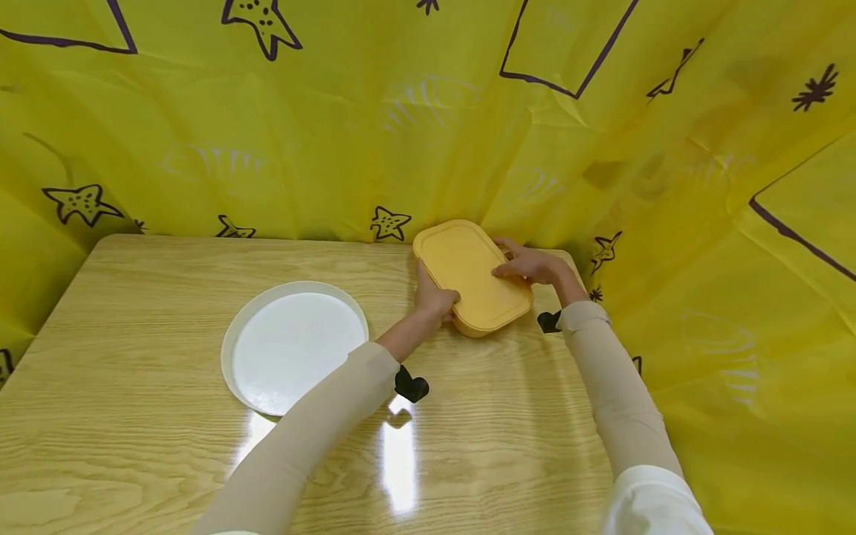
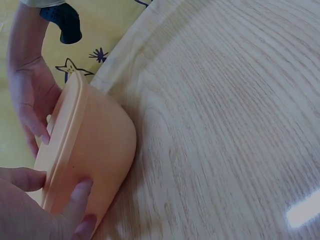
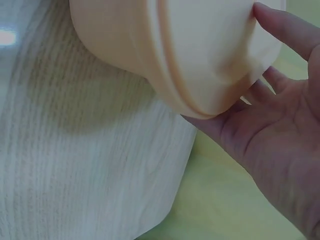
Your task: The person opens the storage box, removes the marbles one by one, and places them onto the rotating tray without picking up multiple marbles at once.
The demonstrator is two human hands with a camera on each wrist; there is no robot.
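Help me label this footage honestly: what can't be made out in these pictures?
Inside of the yellow container: all views, hidden by its lid.
Near-right rim of the white tray: head view, behind the left sleeve.
Part of the left hand: left wrist view, cut off by the edges.
Near edge of the table: head view, below the picture.

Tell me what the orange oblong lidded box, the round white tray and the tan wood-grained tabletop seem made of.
Orange oblong lidded box: probably matte plastic; even colour, smooth walls, moulded-looking lid edge.
Round white tray: perhaps plastic or coated metal, smooth with a raised rim; unclear which.
Tan wood-grained tabletop: wood or laminate, glossy, judging by grain lines and bright reflections.
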